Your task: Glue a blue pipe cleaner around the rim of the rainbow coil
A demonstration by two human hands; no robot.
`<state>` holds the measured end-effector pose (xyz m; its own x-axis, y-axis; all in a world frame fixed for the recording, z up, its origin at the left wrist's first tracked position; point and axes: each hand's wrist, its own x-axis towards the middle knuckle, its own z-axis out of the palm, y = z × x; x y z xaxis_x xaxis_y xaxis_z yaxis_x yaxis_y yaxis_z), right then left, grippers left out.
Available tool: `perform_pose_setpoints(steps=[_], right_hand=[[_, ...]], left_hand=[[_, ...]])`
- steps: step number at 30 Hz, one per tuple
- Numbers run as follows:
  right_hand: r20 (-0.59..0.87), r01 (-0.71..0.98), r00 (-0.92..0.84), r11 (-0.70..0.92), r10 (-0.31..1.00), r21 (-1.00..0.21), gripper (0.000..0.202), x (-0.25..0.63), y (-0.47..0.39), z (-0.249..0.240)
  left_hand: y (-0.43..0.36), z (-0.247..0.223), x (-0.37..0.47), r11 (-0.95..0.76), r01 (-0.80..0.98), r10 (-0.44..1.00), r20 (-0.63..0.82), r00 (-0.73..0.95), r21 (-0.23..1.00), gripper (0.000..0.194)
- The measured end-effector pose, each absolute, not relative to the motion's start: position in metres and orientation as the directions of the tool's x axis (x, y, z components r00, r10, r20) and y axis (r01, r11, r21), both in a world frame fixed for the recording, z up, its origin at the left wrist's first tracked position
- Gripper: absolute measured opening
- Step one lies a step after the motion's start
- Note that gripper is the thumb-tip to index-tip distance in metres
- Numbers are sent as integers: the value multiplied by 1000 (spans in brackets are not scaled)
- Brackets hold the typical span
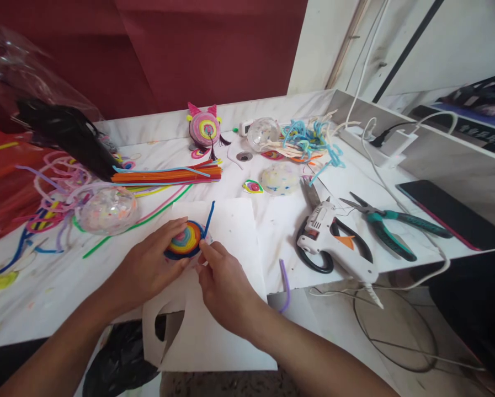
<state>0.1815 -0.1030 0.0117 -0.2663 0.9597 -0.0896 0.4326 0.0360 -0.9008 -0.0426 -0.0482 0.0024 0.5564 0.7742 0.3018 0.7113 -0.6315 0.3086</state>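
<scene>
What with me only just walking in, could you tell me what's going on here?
A person is working by hand on a round, many-coloured coil. The left hand holds it over white paper, while the right hand pinches a blue strip at its edge, one end sticking up. To the right, a glue gun and pliers lie unheld.

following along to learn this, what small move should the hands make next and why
Probably curl the blue stem around the edge of the ringed piece: its end sticks up free, the right hand pinches it beside that edge, and the left hand holds the piece.
</scene>
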Motion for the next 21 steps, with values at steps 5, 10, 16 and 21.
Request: perform_pose_setpoints(steps=[5,10,16,21], right_hand=[[-91,447,-263,38,961,-894,31,185,-102,13],[-44,441,-259,77,965,-894,31,187,-100,10],[-65,484,-307,97,950,-870,31,191,-97,10],[-82,485,-339,100,937,-869,45,182,-103,10]], left_hand=[[-55,-11,-23,-572,788,798,376,470,227,56],[-56,-13,-15,-590,793,754,454,475,150,45],[-57,-13,-11,-586,800,747,467,474,126,44],[-51,-11,-22,-610,774,747,448,492,167,44]])
